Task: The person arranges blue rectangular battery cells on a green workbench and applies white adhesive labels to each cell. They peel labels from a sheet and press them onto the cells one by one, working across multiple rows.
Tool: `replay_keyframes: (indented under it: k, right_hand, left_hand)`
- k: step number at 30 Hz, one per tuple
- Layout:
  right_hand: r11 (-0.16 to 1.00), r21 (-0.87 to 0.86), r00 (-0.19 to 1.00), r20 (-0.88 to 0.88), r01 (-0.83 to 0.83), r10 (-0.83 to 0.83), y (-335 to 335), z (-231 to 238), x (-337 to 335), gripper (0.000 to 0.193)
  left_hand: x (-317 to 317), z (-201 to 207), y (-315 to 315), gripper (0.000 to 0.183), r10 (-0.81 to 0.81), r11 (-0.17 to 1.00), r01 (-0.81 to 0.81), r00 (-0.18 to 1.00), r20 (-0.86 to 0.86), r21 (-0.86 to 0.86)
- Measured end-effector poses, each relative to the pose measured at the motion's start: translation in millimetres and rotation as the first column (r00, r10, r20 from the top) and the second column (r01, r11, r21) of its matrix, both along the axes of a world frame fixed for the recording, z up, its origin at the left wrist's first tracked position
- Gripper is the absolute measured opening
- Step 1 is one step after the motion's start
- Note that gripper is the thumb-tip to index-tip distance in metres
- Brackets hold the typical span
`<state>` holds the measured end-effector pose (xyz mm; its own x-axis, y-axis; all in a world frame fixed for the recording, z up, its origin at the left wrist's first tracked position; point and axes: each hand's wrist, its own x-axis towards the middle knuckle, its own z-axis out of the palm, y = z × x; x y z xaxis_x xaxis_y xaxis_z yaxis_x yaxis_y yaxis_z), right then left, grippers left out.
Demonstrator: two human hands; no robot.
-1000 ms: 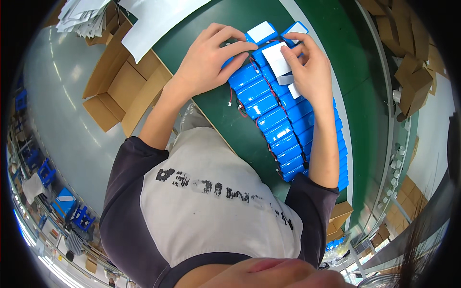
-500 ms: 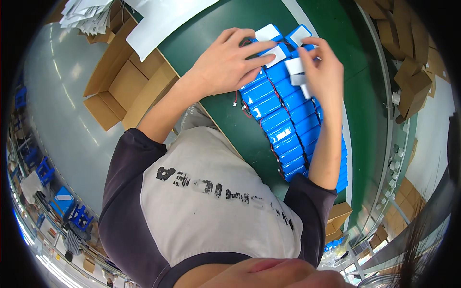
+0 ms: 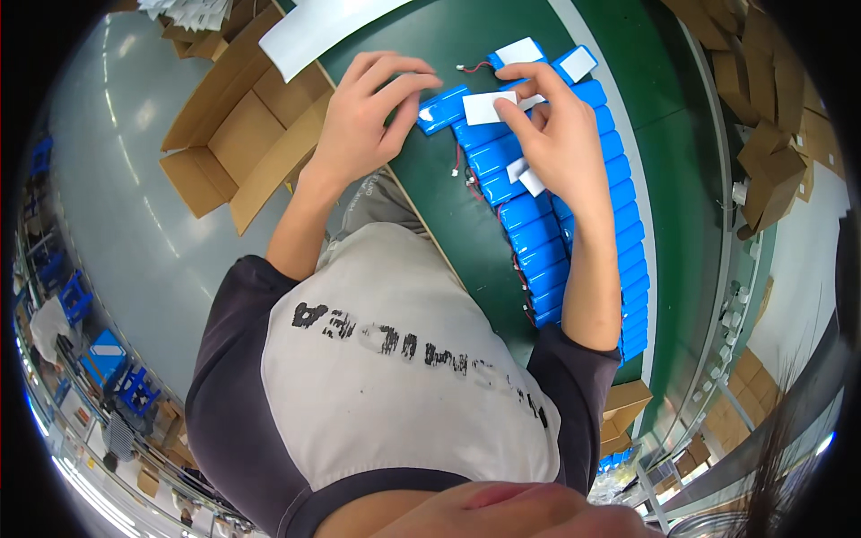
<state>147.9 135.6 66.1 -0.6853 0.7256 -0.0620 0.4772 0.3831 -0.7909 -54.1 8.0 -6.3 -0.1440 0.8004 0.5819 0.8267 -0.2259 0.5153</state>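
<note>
My right hand point(image 3: 558, 134) pinches a white rectangular pad point(image 3: 484, 108) between thumb and fingertips. Below its palm, small white pieces point(image 3: 531, 179) show over the battery packs; I cannot tell whether the hand holds them. My left hand point(image 3: 369, 112) is open, its fingers curved and apart, beside a blue shrink-wrapped battery pack point(image 3: 443, 109) lying at an angle at the near end of the rows. Beyond my right hand are two blue packs, each topped by a white pad point(image 3: 520, 51) point(image 3: 575, 63). Rows of blue battery packs point(image 3: 531, 238) with thin wires and small white connectors run under my right forearm.
The green work table point(image 3: 421, 184) carries the packs, with a white strip point(image 3: 619, 85) along its right side. A white sheet point(image 3: 314, 38) lies at the far left edge. An open cardboard box point(image 3: 242, 134) stands left of the table. More cardboard boxes point(image 3: 767, 170) are at the right.
My left hand has drawn back left, off the packs. My right hand has moved left with a white pad in its fingertips. One pack now lies angled near my left hand.
</note>
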Motion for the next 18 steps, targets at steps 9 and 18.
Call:
replay_keyframes:
  k: [9, 18]
  right_hand:
    - [0.981, 0.099, 0.982, 0.105, -0.167, 0.156, -8, -21, -31, 0.030]
    - [0.789, 0.581, 0.968, 0.243, -0.201, 0.067, -14, -12, -41, 0.043]
  left_hand:
    - [12, -10, -31, 0.041, 0.071, 0.997, -0.071, 0.994, 0.081, -0.013]
    - [16, -10, -31, 0.044, 0.002, 0.995, -0.022, 0.978, -0.208, -0.093]
